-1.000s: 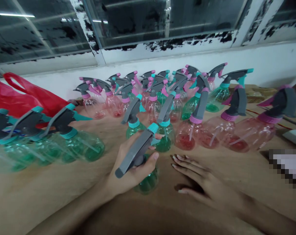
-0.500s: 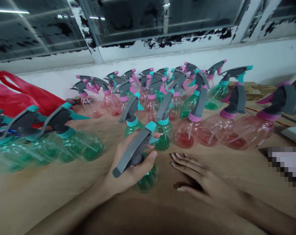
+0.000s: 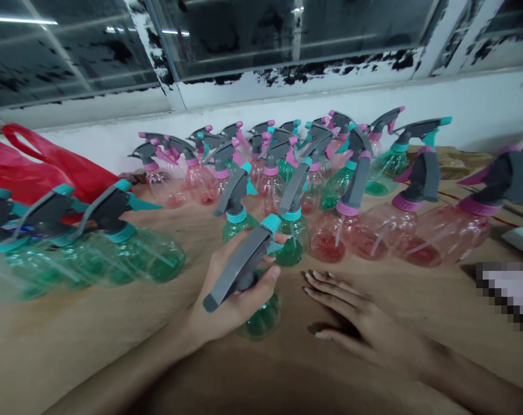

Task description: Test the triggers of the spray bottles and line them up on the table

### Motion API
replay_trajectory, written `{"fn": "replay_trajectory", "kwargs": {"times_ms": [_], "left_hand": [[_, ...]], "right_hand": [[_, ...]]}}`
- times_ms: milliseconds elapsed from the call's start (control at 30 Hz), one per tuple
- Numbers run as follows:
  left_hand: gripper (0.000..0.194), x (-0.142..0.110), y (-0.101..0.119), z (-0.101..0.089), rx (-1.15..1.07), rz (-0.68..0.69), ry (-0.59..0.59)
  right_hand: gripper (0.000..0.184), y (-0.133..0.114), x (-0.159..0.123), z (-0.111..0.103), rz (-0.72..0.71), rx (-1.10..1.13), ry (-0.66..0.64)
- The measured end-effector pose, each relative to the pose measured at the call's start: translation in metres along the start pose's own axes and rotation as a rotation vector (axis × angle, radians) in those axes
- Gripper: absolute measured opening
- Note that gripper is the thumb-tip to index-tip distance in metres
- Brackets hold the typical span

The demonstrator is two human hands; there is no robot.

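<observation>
Gripped bottle: A green spray bottle [image 3: 264, 314] is standing on the table [image 3: 93, 328], its teal nozzle [image 3: 271, 223] pointing away from the person.
Left hand: The left hand [image 3: 231, 317] is holding the gripped bottle around its upper part.
Right hand: The right hand [image 3: 356, 314] is lying palm down to the right of the gripped bottle, fingers outstretched, apparently holding nothing.
Green row: Teal-collared bottles [image 3: 127, 253] are standing to its left.
Pink row: Three pink bottles [image 3: 376, 236] are standing beyond it, to the right.
Sprayer heads: Every bottle clearly showing is carrying one, the gripped bottle included; that part looks done.
Unfinished: The gripped bottle is not yet standing free; its tightness cannot be told.
</observation>
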State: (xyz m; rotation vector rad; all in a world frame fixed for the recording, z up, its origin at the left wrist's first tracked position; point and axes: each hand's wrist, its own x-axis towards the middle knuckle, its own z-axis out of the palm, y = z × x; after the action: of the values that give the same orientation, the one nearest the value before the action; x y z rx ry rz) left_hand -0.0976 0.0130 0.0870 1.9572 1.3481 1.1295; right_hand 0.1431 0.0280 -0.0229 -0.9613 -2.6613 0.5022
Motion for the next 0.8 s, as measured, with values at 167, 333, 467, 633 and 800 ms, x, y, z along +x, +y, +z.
{"fn": "replay_trajectory", "kwargs": {"times_ms": [167, 333, 467, 633, 800], "left_hand": [[0.036, 0.0003, 0.0017, -0.0004, -0.012, -0.009, -0.012], [0.036, 0.0002, 0.0019, 0.0000, 0.023, -0.009, -0.017], [0.033, -0.0008, 0.0012, 0.0000, 0.070, -0.016, -0.002], [0.029, -0.0032, 0.0025, -0.0009, 0.083, -0.041, 0.004], [0.038, -0.0049, 0.0041, -0.0010, -0.004, -0.109, -0.005]], "right_hand": [[0.057, -0.0013, -0.0001, -0.0008, 0.006, -0.033, -0.010], [0.058, 0.0004, 0.0007, 0.0005, -0.004, -0.024, 0.003], [0.057, 0.0009, 0.0003, 0.0021, -0.012, -0.002, 0.028], [0.058, 0.0000, -0.0003, 0.0021, -0.012, -0.001, 0.021], [0.058, -0.0007, 0.0000, 0.0012, -0.006, 0.014, 0.034]]}}
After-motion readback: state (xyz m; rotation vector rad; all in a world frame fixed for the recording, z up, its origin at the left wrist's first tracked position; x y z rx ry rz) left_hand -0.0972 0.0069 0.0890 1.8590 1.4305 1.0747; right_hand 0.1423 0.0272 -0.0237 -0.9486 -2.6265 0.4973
